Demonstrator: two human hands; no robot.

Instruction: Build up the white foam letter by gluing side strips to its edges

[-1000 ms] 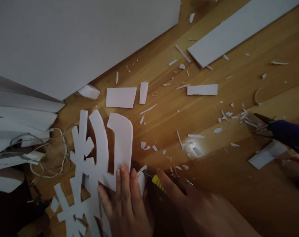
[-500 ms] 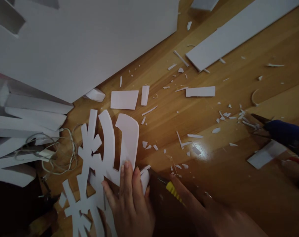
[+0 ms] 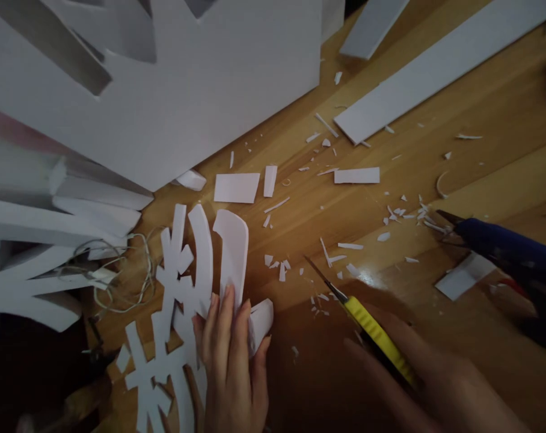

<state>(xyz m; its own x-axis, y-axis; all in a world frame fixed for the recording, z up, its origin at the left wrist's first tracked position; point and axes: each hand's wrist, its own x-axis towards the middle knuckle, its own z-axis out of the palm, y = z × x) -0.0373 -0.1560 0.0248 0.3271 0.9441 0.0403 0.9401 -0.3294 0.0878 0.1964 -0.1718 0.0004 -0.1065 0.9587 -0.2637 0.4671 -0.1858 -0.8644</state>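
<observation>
My left hand (image 3: 232, 361) grips a white foam-board cut-out (image 3: 234, 252), its fingers lying over the lower part of a thick curved stroke. A stubby end of white foam (image 3: 261, 319) shows between the forefinger and thumb. In my right hand (image 3: 430, 379) is a yellow and black utility knife (image 3: 376, 337), its thin blade out and pointing up and left. The blade stands apart from the foam, above scattered scraps. Another openwork cut-out with branching strokes (image 3: 165, 325) lies left of my left hand; whether the two pieces join is hidden under the fingers.
A large white board (image 3: 219, 72) covers the upper left. Tangled white cable (image 3: 140, 282) lies beside stacked foam shapes (image 3: 33, 264) at the left. A blue tool with a dark pointed tip (image 3: 493, 240) is at the right. Long white strips (image 3: 435, 72) and small offcuts are strewn over the wooden surface (image 3: 503, 174).
The knife has drawn away from the foam by my left hand, moving right and up, and its blade now shows clearly. My left hand stays on the cut-out. The view has shifted slightly.
</observation>
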